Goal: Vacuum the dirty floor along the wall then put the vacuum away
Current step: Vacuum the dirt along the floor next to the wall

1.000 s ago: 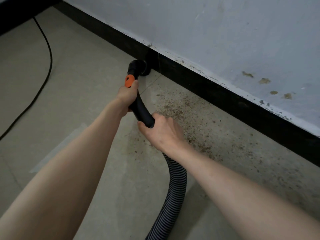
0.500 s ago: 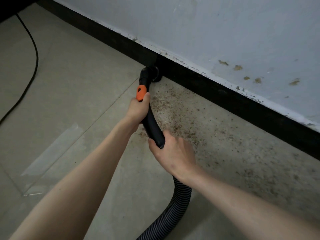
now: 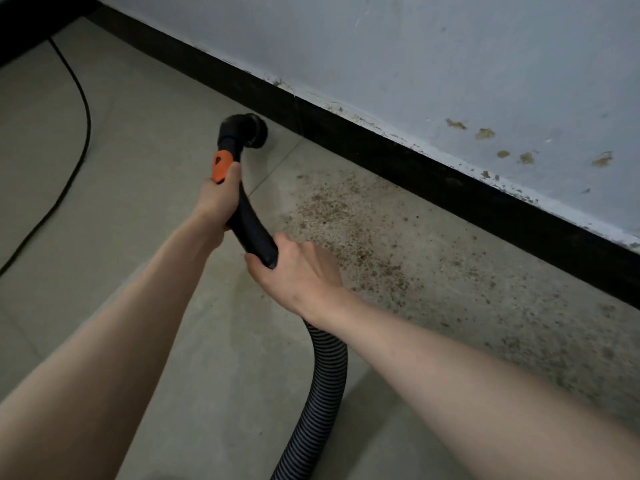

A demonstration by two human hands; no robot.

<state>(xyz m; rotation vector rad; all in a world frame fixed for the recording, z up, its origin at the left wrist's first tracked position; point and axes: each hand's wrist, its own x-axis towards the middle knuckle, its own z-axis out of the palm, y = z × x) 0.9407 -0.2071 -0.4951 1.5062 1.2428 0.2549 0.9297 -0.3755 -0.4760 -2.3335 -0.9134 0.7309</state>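
Note:
A black vacuum wand (image 3: 251, 220) with an orange slider (image 3: 220, 166) ends in a round brush nozzle (image 3: 254, 133) that sits on the floor close to the black skirting board (image 3: 433, 174). My left hand (image 3: 218, 202) grips the wand just below the orange part. My right hand (image 3: 294, 271) grips the wand's lower end, where the ribbed hose (image 3: 322, 386) starts and runs down out of view. Brown dirt specks (image 3: 349, 230) lie scattered on the floor to the right of the nozzle, along the wall.
A black power cable (image 3: 74, 168) curves across the beige tiles on the left. The pale wall (image 3: 450, 64) has peeling paint and brown stains. A dark edge fills the top left corner. The vacuum body is out of view.
The nozzle has slid left along the skirting board and a little away from it, off the dirty patch, with both hands keeping their grip on the wand.

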